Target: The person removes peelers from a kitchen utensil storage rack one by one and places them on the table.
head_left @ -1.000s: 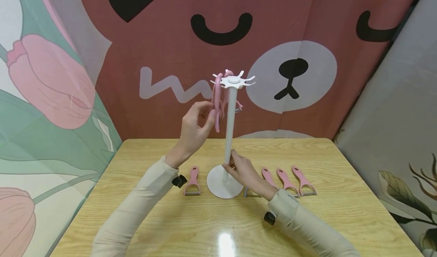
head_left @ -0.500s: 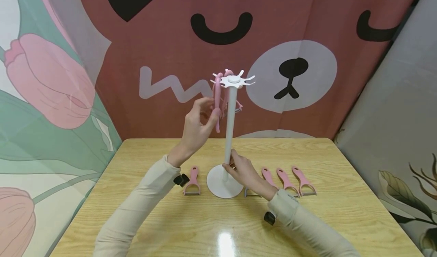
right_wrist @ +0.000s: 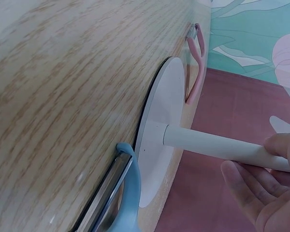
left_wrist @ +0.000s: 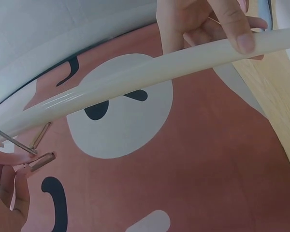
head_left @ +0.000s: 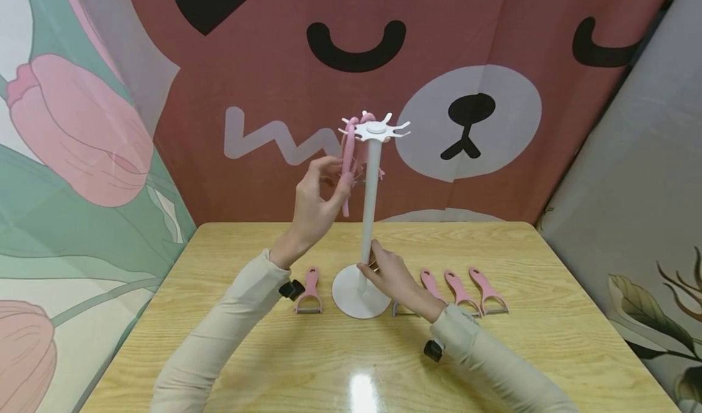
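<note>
A white stand rises from a round base [head_left: 351, 300] on the table, its pole [head_left: 370, 200] topped by a hooked rack [head_left: 378, 131]. Pink Y-shaped peelers hang on the rack's left side, overlapping each other. My left hand [head_left: 314, 203] pinches the nearest hanging peeler [head_left: 348, 151] between thumb and fingers, its handle end up at the hooks. Lower down, my right hand [head_left: 392, 273] grips the pole just above the base. The right wrist view shows those fingers and thumb around the pole, with a blue peeler [right_wrist: 128, 203] beside the base.
One pink peeler [head_left: 311, 288] lies left of the base. More pink peelers [head_left: 485, 288] lie to the right, partly behind my right forearm. The wooden table [head_left: 263, 352] ends at a patterned cloth backdrop [head_left: 263, 187].
My left hand has moved slightly right and up against the hanging peeler. The peeler's lower end has swung a little left, and those behind it have shifted. The right hand stays put.
</note>
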The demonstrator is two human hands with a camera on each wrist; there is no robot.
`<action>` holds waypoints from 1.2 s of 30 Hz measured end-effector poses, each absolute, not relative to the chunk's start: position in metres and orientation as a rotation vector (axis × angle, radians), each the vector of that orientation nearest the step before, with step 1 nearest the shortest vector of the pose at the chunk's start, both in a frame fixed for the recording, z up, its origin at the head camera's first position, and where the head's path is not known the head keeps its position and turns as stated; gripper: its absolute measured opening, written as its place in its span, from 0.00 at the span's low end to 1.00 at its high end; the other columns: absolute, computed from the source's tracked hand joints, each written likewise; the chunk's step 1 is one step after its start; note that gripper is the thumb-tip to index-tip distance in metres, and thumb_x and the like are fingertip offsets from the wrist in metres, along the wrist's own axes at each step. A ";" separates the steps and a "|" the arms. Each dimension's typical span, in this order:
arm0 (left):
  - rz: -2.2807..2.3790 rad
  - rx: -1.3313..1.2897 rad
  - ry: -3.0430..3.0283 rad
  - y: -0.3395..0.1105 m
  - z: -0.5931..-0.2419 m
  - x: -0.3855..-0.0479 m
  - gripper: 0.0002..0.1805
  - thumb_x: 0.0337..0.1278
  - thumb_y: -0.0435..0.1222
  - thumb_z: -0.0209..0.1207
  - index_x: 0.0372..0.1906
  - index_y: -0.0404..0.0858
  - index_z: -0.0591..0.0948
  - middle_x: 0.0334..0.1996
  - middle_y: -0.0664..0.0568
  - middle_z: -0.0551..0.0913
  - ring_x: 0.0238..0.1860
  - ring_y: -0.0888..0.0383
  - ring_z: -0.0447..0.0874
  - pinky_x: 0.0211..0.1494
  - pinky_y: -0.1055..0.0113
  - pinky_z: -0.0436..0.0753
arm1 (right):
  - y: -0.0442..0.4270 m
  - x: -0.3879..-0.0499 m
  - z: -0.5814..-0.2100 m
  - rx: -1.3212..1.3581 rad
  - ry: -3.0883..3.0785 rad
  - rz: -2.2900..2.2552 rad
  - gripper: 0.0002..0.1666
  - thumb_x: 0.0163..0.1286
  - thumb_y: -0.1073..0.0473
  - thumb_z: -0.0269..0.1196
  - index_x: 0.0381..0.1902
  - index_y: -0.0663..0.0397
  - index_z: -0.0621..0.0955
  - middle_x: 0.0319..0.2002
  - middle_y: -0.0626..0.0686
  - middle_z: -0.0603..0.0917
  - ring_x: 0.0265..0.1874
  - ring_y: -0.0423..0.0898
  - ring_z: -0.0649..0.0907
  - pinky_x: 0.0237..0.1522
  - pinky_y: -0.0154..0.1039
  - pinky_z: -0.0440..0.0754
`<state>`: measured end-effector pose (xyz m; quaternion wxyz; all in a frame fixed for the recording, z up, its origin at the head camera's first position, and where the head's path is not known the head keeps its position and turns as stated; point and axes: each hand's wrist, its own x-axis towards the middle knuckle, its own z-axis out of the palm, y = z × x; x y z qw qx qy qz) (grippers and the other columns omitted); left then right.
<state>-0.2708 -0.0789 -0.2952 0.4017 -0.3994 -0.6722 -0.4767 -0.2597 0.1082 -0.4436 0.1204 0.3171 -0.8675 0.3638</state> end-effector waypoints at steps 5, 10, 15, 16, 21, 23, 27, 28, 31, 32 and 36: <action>-1.227 -1.031 -1.663 -0.078 -0.295 -0.271 0.17 0.61 0.21 0.59 0.54 0.28 0.72 0.37 0.39 0.83 0.34 0.49 0.82 0.39 0.61 0.79 | 0.108 -0.260 -0.443 0.918 -2.540 1.058 0.14 0.71 0.61 0.65 0.46 0.61 0.72 0.34 0.55 0.83 0.33 0.50 0.87 0.30 0.34 0.84; -1.223 -1.039 -1.651 -0.078 -0.294 -0.271 0.18 0.60 0.22 0.60 0.54 0.27 0.71 0.37 0.39 0.83 0.35 0.48 0.82 0.40 0.61 0.80 | 0.108 -0.260 -0.444 0.911 -2.544 1.042 0.14 0.70 0.61 0.65 0.46 0.61 0.72 0.33 0.54 0.83 0.33 0.49 0.87 0.30 0.33 0.84; -1.226 -1.035 -1.650 -0.079 -0.292 -0.270 0.16 0.64 0.28 0.58 0.54 0.26 0.71 0.36 0.40 0.82 0.34 0.50 0.82 0.39 0.64 0.80 | 0.108 -0.261 -0.445 0.913 -2.540 1.038 0.15 0.70 0.61 0.65 0.46 0.60 0.72 0.33 0.53 0.83 0.32 0.48 0.87 0.30 0.33 0.84; -1.226 -1.032 -1.650 -0.079 -0.291 -0.270 0.16 0.65 0.29 0.58 0.54 0.26 0.71 0.36 0.40 0.82 0.34 0.51 0.82 0.39 0.65 0.80 | 0.109 -0.261 -0.445 0.915 -2.539 1.039 0.15 0.71 0.61 0.65 0.47 0.60 0.72 0.33 0.54 0.83 0.32 0.48 0.87 0.30 0.33 0.84; -1.225 -1.018 -1.642 -0.078 -0.290 -0.270 0.16 0.64 0.28 0.58 0.53 0.26 0.71 0.36 0.40 0.82 0.34 0.51 0.81 0.38 0.64 0.80 | 0.109 -0.261 -0.445 0.922 -2.537 1.050 0.15 0.71 0.61 0.65 0.47 0.61 0.72 0.33 0.54 0.83 0.32 0.49 0.87 0.29 0.32 0.84; -1.222 -1.008 -1.635 -0.078 -0.290 -0.270 0.16 0.63 0.26 0.59 0.53 0.26 0.71 0.36 0.40 0.82 0.34 0.50 0.81 0.39 0.62 0.80 | 0.109 -0.261 -0.445 0.924 -2.536 1.056 0.15 0.70 0.61 0.65 0.47 0.61 0.72 0.33 0.54 0.83 0.32 0.49 0.87 0.29 0.33 0.84; -1.221 -0.981 -1.606 -0.078 -0.288 -0.270 0.16 0.62 0.25 0.60 0.53 0.27 0.72 0.36 0.39 0.83 0.34 0.48 0.81 0.39 0.59 0.80 | 0.109 -0.261 -0.445 0.924 -2.535 1.058 0.15 0.71 0.61 0.65 0.47 0.61 0.72 0.33 0.54 0.83 0.32 0.49 0.87 0.29 0.33 0.84; -1.222 -0.974 -1.597 -0.078 -0.288 -0.270 0.16 0.62 0.25 0.60 0.53 0.27 0.72 0.36 0.38 0.83 0.34 0.48 0.81 0.39 0.59 0.80 | 0.109 -0.261 -0.445 0.923 -2.536 1.057 0.15 0.71 0.61 0.65 0.47 0.61 0.72 0.33 0.54 0.83 0.32 0.49 0.87 0.30 0.32 0.84; -1.221 -0.960 -1.580 -0.079 -0.288 -0.270 0.16 0.62 0.25 0.59 0.53 0.28 0.72 0.36 0.38 0.83 0.34 0.48 0.81 0.39 0.62 0.80 | 0.109 -0.260 -0.445 0.920 -2.539 1.054 0.15 0.71 0.61 0.65 0.47 0.60 0.72 0.33 0.53 0.83 0.32 0.48 0.87 0.30 0.32 0.84; -1.219 -0.956 -1.578 -0.079 -0.288 -0.270 0.16 0.63 0.24 0.59 0.53 0.28 0.72 0.36 0.38 0.83 0.34 0.47 0.81 0.39 0.63 0.80 | 0.108 -0.260 -0.445 0.919 -2.539 1.057 0.15 0.71 0.61 0.65 0.47 0.61 0.72 0.33 0.53 0.83 0.33 0.48 0.87 0.30 0.33 0.84; -1.220 -0.936 -1.576 -0.081 -0.288 -0.270 0.15 0.63 0.25 0.59 0.53 0.28 0.71 0.36 0.39 0.83 0.34 0.48 0.81 0.40 0.63 0.80 | 0.108 -0.260 -0.445 0.916 -2.537 1.065 0.15 0.70 0.61 0.65 0.47 0.61 0.72 0.33 0.54 0.83 0.33 0.49 0.87 0.31 0.35 0.85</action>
